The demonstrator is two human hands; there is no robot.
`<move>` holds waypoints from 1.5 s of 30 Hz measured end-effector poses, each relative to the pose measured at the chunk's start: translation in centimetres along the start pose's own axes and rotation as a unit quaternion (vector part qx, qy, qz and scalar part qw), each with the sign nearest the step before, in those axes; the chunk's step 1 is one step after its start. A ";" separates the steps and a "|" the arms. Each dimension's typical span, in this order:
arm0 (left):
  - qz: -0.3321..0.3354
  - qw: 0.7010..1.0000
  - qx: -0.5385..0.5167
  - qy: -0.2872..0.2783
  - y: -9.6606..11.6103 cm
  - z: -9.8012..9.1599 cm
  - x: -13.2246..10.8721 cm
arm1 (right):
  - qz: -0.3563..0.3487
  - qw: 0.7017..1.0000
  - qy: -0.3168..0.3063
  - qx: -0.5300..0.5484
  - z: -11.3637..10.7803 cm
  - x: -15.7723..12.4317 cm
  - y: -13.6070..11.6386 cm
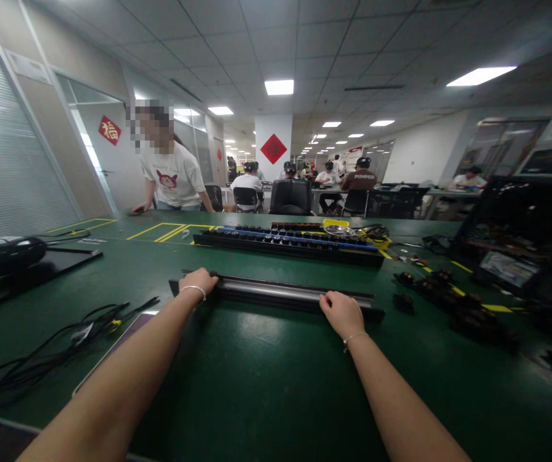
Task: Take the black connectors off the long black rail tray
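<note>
A long black channel-shaped bar with a shiny grey strip along its inside lies crosswise on the green table. My left hand is closed on the bar near its left end, with a small dark part by the fingertips. Near the right end, my right hand has its fingers curled over the near edge of the bar. Beyond it sits a second long black rail carrying rows of small black parts and a blue strip.
Black cables and a flat tablet-like item lie at left, near a glossy black object. Dark small parts spread at right beside a large black case. A person leans on the far left edge.
</note>
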State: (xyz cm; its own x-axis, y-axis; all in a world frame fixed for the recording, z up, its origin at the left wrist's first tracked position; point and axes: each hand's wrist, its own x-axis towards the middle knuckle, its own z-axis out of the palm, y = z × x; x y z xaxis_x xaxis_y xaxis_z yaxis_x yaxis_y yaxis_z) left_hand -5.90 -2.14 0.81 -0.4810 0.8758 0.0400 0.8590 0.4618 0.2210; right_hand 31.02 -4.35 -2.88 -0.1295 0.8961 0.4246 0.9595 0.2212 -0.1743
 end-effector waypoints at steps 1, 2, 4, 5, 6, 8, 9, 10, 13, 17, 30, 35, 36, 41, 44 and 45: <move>-0.015 1.000 -0.008 0.010 0.4 0.2 -0.4 | 0.000 1.000 0.002 -0.003 0.0 0.0 0.0; -0.030 0.999 -0.017 0.022 0.8 0.4 -0.8 | -0.001 1.000 0.003 -0.005 0.1 0.0 0.0; -0.054 0.997 -0.035 0.049 1.5 1.0 -1.7 | -0.005 1.000 0.005 -0.004 0.2 0.0 0.1; -0.064 0.995 -0.044 0.064 1.9 1.3 -2.2 | -0.006 1.000 0.006 -0.002 0.2 0.0 0.1; -0.075 0.993 -0.052 0.079 2.2 1.6 -2.6 | -0.007 1.000 0.007 -0.001 0.2 0.0 0.1; -0.089 0.988 -0.068 0.107 2.8 2.1 -3.2 | -0.008 1.000 0.008 0.002 0.1 0.0 0.2; -0.093 0.986 -0.075 0.118 3.0 2.3 -3.4 | -0.008 1.000 0.008 0.004 0.1 0.0 0.2; -0.095 0.984 -0.082 0.129 3.1 2.5 -3.6 | -0.009 1.000 0.008 0.005 0.1 0.0 0.2; -0.097 0.978 -0.101 0.152 3.3 3.0 -4.0 | -0.011 1.000 0.010 0.002 0.1 0.0 0.1; -0.094 0.974 -0.117 0.170 3.4 3.4 -4.2 | -0.014 1.000 0.012 -0.011 0.1 -0.1 0.1; -0.055 0.974 -0.123 0.184 3.6 4.0 -4.5 | -0.055 0.998 0.034 0.011 0.8 -0.2 1.1; -0.043 0.975 -0.117 0.186 3.6 4.0 -4.5 | -0.081 0.996 0.037 0.024 0.7 -0.5 1.1; -0.041 0.975 -0.115 0.186 3.7 4.0 -4.5 | -0.082 0.996 0.038 0.020 0.7 -0.6 1.0; -0.026 0.976 -0.118 0.181 4.0 4.0 -4.7 | -0.083 0.996 0.043 0.010 0.9 -0.6 1.0; -0.015 0.977 -0.122 0.173 4.2 4.0 -4.9 | -0.082 0.996 0.046 0.008 1.1 -0.6 1.2; -0.010 0.977 -0.122 0.172 4.2 4.0 -5.0 | -0.081 0.996 0.045 0.008 1.2 -0.6 1.2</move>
State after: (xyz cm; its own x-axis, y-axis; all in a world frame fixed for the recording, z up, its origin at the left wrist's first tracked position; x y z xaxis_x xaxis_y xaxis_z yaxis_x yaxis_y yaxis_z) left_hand 0.82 -3.98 -2.33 -0.5643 0.7480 0.3494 0.8014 0.3947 0.4494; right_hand 31.93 -4.14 -4.36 -0.2588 0.8105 0.5254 0.9235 0.3671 -0.1113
